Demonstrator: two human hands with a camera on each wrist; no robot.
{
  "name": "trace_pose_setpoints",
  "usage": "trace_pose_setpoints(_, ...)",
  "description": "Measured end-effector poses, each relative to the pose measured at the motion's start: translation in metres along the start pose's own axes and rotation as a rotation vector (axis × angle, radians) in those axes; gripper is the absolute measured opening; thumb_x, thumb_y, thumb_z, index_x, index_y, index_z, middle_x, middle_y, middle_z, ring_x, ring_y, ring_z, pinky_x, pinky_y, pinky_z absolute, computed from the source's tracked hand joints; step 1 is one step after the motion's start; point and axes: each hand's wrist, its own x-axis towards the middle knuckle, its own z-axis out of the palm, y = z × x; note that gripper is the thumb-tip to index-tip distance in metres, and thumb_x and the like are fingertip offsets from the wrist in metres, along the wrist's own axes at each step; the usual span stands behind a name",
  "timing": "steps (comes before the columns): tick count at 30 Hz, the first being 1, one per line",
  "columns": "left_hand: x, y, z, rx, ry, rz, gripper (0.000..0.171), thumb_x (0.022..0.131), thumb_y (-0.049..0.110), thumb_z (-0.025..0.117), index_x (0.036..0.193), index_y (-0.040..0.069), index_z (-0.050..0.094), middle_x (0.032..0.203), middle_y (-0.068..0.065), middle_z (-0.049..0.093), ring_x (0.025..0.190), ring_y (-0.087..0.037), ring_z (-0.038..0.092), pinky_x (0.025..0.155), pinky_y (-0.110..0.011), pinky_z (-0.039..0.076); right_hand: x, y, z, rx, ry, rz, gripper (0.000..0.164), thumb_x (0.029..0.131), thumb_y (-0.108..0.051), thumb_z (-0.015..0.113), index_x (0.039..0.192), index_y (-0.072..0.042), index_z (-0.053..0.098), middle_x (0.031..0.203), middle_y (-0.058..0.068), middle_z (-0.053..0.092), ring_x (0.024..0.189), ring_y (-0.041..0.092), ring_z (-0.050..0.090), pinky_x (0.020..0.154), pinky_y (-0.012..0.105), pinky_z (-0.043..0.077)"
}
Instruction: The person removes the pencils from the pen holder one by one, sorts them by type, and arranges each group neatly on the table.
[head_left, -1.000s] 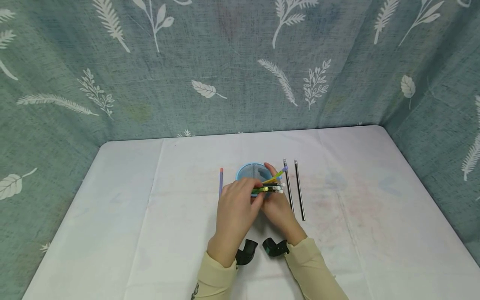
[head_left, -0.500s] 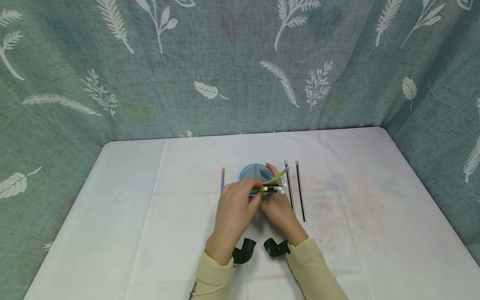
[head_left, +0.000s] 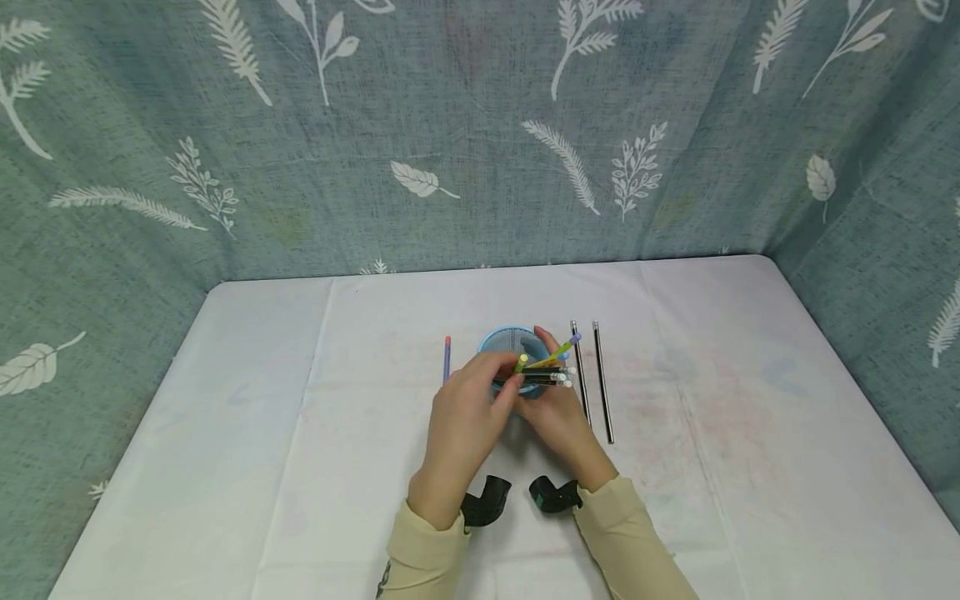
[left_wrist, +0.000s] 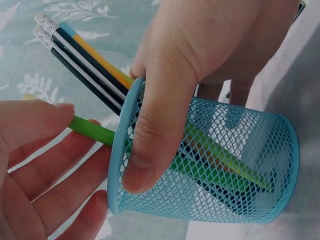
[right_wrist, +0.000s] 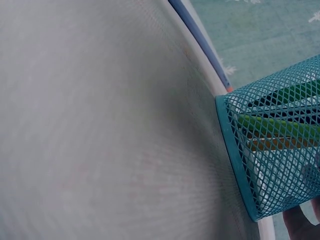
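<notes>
A light blue mesh pencil cup (head_left: pixel 497 335) stands at the middle of the table. My right hand (head_left: pixel 562 419) grips it, with the thumb across the mesh near the rim in the left wrist view. My left hand (head_left: pixel 461 425) pinches a green pencil (left_wrist: pixel 92 131) near its upper end, while the pencil's lower part is inside the cup. Beside it, black-and-white pencils (left_wrist: pixel 82 70) with white erasers and a yellow pencil (left_wrist: pixel 95 54) lean out over the rim. Through the mesh, the right wrist view shows the lower ends of the pencils (right_wrist: pixel 280 127).
Two dark pencils (head_left: pixel 603 383) lie on the white tablecloth (head_left: pixel 720 375) right of the cup. A purple pencil (head_left: pixel 447 358) with a red end lies to the left, partly behind the left hand. A leaf-patterned curtain (head_left: pixel 480 208) borders the table's far edge.
The green pencil in my left hand has swung from pointing right to pointing more away from me. My right hand keeps its grip on the cup, and the head view has shifted slightly.
</notes>
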Motion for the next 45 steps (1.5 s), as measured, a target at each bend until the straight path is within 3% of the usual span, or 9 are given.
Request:
trace_pose_setpoints(3, 0.000, -0.001, -0.001, -0.027, 0.012, -0.004, 0.020, 0.084, 0.019, 0.063, 0.104, 0.014, 0.061, 0.095, 0.005, 0.061, 0.084, -0.006, 0.058, 0.067, -0.028, 0.047, 0.002, 0.007, 0.000, 0.026, -0.007, -0.012, 0.085, 0.078, -0.019, 0.070, 0.142, -0.013, 0.014, 0.131, 0.020, 0.040, 0.122, 0.032, 0.035, 0.097, 0.048, 0.030)
trace_pose_setpoints(11, 0.001, -0.003, -0.003, -0.121, 0.047, 0.008, 0.019, 0.086, 0.021, 0.061, 0.103, 0.013, 0.061, 0.094, 0.007, 0.059, 0.084, -0.005, 0.056, 0.072, -0.024, 0.047, 0.007, 0.037, 0.003, -0.021, 0.006, 0.000, 0.091, 0.073, -0.036, 0.073, 0.141, -0.031, 0.013, 0.129, 0.000, 0.044, 0.118, 0.016, 0.040, 0.093, 0.041, 0.036)
trace_pose_setpoints(16, 0.002, -0.002, -0.006, -0.223, 0.075, 0.029, 0.019, 0.086, 0.022, 0.060, 0.103, 0.013, 0.060, 0.094, 0.007, 0.058, 0.084, -0.005, 0.056, 0.073, -0.021, 0.046, 0.005, 0.023, 0.001, 0.031, -0.007, 0.025, 0.091, 0.073, -0.027, 0.074, 0.142, -0.025, 0.015, 0.130, 0.007, 0.044, 0.118, 0.022, 0.041, 0.092, 0.045, 0.036)
trace_pose_setpoints(21, 0.004, 0.002, -0.013, -0.337, 0.132, 0.008, 0.020, 0.086, 0.024, 0.060, 0.102, 0.012, 0.061, 0.094, 0.005, 0.060, 0.085, -0.007, 0.057, 0.072, -0.022, 0.048, 0.002, 0.003, -0.001, 0.055, -0.024, 0.042, 0.089, 0.074, -0.019, 0.073, 0.142, -0.016, 0.016, 0.131, 0.017, 0.040, 0.118, 0.030, 0.040, 0.091, 0.047, 0.037)
trace_pose_setpoints(26, 0.004, 0.009, -0.023, -0.407, 0.195, -0.020, 0.018, 0.086, 0.022, 0.060, 0.101, 0.013, 0.061, 0.094, 0.004, 0.062, 0.087, -0.009, 0.058, 0.072, -0.025, 0.048, 0.002, 0.001, -0.001, 0.064, -0.023, 0.043, 0.089, 0.074, -0.019, 0.074, 0.141, -0.018, 0.016, 0.131, 0.017, 0.039, 0.117, 0.029, 0.041, 0.091, 0.046, 0.036)
trace_pose_setpoints(32, 0.004, 0.016, -0.035, -0.478, 0.222, -0.010, 0.015, 0.086, 0.017, 0.059, 0.101, 0.014, 0.062, 0.095, 0.006, 0.062, 0.088, -0.010, 0.058, 0.073, -0.028, 0.047, 0.003, 0.001, -0.001, 0.050, -0.011, 0.045, 0.091, 0.072, -0.013, 0.075, 0.141, -0.014, 0.016, 0.131, 0.019, 0.039, 0.117, 0.033, 0.041, 0.092, 0.049, 0.035)
trace_pose_setpoints(38, 0.002, 0.017, -0.044, -0.496, 0.253, -0.016, 0.019, 0.086, 0.014, 0.060, 0.104, 0.013, 0.062, 0.098, 0.003, 0.063, 0.088, -0.012, 0.059, 0.073, -0.028, 0.048, 0.003, 0.000, -0.001, 0.047, -0.003, 0.061, 0.091, 0.071, -0.012, 0.076, 0.140, -0.015, 0.017, 0.133, 0.017, 0.035, 0.119, 0.034, 0.037, 0.093, 0.049, 0.034)
trace_pose_setpoints(45, 0.002, 0.005, -0.048, -0.461, 0.271, -0.062, 0.020, 0.087, 0.018, 0.058, 0.107, 0.017, 0.062, 0.091, 0.006, 0.064, 0.083, -0.011, 0.059, 0.071, -0.026, 0.048, 0.007, 0.028, 0.002, 0.015, 0.018, 0.060, 0.093, 0.068, -0.022, 0.078, 0.138, -0.035, 0.019, 0.131, 0.009, 0.039, 0.117, 0.029, 0.041, 0.090, 0.049, 0.037)
